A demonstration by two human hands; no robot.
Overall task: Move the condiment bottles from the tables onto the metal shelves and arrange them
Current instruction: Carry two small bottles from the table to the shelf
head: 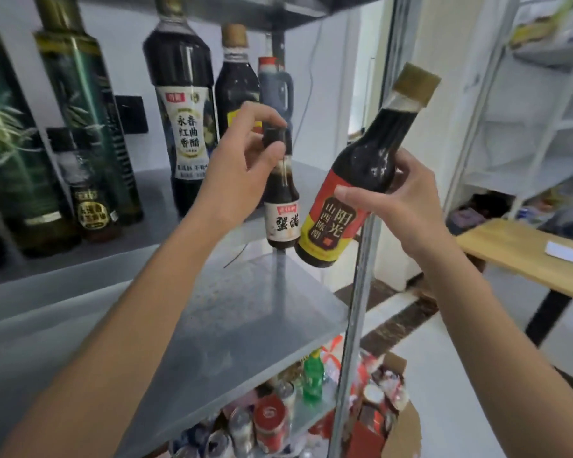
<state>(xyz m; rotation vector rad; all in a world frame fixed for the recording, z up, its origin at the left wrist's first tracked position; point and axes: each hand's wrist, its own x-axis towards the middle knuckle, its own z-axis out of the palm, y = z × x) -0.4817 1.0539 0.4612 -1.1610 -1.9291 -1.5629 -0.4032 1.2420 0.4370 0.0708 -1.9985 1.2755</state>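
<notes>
Small vinegar bottle [281, 209] hangs upright at centre, in front of the metal shelves [239, 309], and our left hand [239, 166] has its fingers [272, 157] pinched on the black cap. Just beside it at 3 o'clock, the red-label bottle [351, 193] tilts toward 1 o'clock, our right hand [397, 200] wrapped round its middle. At 10 o'clock we see shelved dark bottles [182, 110] standing, and a wooden desk [516, 256] far out at 3 o'clock.

storeroom | metal shelves [245, 312] of bottles | goods carton [407, 421] on floor
</notes>
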